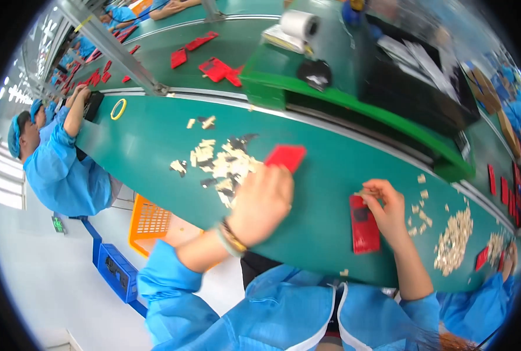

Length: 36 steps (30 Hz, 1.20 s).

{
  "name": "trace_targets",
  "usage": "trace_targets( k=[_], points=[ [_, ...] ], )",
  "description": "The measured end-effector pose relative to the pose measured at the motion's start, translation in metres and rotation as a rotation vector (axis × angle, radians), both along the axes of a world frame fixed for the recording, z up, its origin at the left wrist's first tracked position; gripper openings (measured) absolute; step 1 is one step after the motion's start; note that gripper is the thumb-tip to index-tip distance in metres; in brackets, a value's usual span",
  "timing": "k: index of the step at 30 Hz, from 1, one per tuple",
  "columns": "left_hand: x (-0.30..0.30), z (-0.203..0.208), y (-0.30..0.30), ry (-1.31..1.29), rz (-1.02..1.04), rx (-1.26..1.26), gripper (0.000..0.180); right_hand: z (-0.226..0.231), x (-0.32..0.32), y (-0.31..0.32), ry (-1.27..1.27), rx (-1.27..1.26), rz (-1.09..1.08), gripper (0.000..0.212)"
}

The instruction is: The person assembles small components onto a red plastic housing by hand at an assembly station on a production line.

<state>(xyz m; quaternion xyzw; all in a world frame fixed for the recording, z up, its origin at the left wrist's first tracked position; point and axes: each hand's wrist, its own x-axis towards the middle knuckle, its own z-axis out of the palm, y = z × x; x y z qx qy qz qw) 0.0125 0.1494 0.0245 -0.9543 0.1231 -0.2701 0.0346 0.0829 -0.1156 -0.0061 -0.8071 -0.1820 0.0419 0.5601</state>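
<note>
My left hand (264, 196), blurred by motion, has its fingers curled downward beside a heap of small cream and black pieces (228, 164). A flat red panel (287, 157) shows just beyond its knuckles; whether the hand grips it is hidden. At the right, my right hand (388, 210) is closed in a pinch over the top end of a second red panel (366, 234), which lies flat and has a dark patch near its upper part. What sits between those fingertips is too small to make out.
Behind my hands stands a green-edged shelf (354, 117) bearing a white roll (299, 25) and a black bin (418, 76). More cream pieces (453, 243) are heaped at the right, near a co-worker's hand (510, 260). A yellow tape ring (118, 109) lies far left; an orange crate (149, 219) stands below the table edge.
</note>
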Motion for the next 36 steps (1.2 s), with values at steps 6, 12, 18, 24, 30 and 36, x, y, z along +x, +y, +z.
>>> trace_targets(
  k=[6,12,18,24,30,36],
  points=[
    [-0.024,-0.015,-0.088,0.239,-0.220,-0.230,0.042,0.026,-0.031,-0.039,-0.210,-0.018,0.128,0.017],
    [-0.013,-0.025,-0.099,0.916,-0.398,-1.404,0.032,0.034,-0.052,-0.031,-0.019,0.130,0.088,0.020],
    [-0.024,-0.026,-0.047,0.261,-0.276,-0.587,0.023,0.023,-0.054,-0.036,-0.078,0.023,0.042,0.019],
    [0.046,-0.045,0.079,0.037,0.028,-0.557,0.022,0.002,-0.040,-0.016,0.088,0.074,0.154,0.017],
    [0.089,-0.065,0.116,0.510,0.023,-0.561,0.017,0.006,-0.040,-0.017,-0.010,0.081,0.168,0.014],
    [0.087,-0.042,0.105,0.271,0.051,-0.756,0.010,-0.002,-0.037,-0.033,-0.001,0.032,0.081,0.013]
  ],
)
